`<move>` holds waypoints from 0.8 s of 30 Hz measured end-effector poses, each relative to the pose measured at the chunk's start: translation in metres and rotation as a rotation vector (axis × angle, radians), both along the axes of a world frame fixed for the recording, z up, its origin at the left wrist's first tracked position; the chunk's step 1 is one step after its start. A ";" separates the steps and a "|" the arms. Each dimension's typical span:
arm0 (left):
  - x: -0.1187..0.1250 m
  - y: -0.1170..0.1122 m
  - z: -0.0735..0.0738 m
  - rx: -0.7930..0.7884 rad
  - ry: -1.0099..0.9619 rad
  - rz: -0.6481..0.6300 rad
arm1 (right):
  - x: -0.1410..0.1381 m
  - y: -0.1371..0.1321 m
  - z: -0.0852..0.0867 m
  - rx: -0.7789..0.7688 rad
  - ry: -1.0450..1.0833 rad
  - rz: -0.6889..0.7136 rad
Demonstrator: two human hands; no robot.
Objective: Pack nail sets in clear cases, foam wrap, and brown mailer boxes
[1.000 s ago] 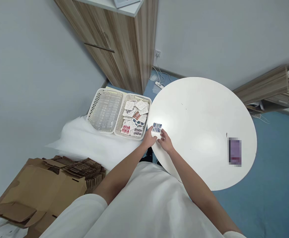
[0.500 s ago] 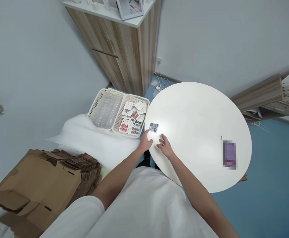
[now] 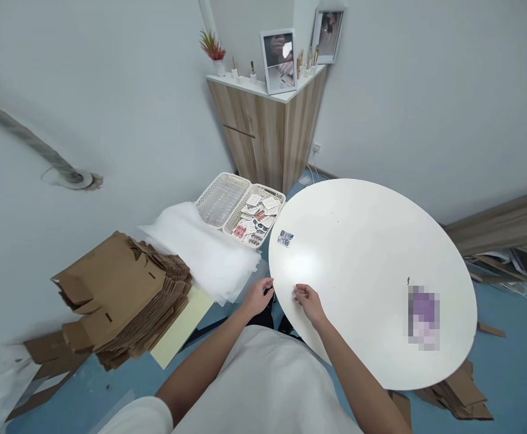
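Note:
A card of dark blue press-on nails (image 3: 285,238) lies flat near the left side of the round white table (image 3: 372,241). My left hand (image 3: 258,296) hovers at the table's near-left edge, its fingers loosely bent and apart, with nothing in it. Over the tabletop close to the same edge is my right hand (image 3: 309,301), also empty, its fingers slightly curled. Both hands are on the near side of the nail card and do not touch it.
Left of the table stand a white basket of nail cards (image 3: 255,240) and another of clear plastic cases (image 3: 220,202). White foam sheets (image 3: 200,247) and stacked flat cardboard boxes (image 3: 128,289) lie further left. A blurred purple item (image 3: 425,310) rests at the table's right.
The view has tilted upward, showing more of the cabinet top. Both hands have drawn back from the nail card toward my body. The card stays on the table.

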State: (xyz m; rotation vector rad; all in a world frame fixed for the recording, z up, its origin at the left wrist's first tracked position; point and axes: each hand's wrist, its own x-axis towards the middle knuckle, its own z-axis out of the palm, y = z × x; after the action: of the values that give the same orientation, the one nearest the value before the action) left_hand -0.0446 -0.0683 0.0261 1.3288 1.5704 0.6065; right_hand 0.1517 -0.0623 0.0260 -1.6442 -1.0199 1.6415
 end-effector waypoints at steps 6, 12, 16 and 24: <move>-0.019 -0.022 0.012 -0.045 0.007 0.107 | -0.022 0.005 -0.003 0.046 0.039 0.085; -0.054 -0.009 0.016 0.061 0.027 0.207 | -0.080 0.045 0.006 0.113 0.101 0.220; -0.099 0.015 0.022 0.101 0.061 0.269 | -0.132 0.080 0.010 0.153 0.108 0.280; -0.191 0.103 0.030 0.127 0.118 0.346 | -0.229 0.157 0.020 0.188 0.036 0.358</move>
State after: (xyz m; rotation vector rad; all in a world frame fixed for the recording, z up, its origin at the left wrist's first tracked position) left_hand -0.2360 0.0345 0.0561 1.2097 1.9056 0.8649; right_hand -0.0776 0.0950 0.0461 -1.3607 -1.4681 1.7279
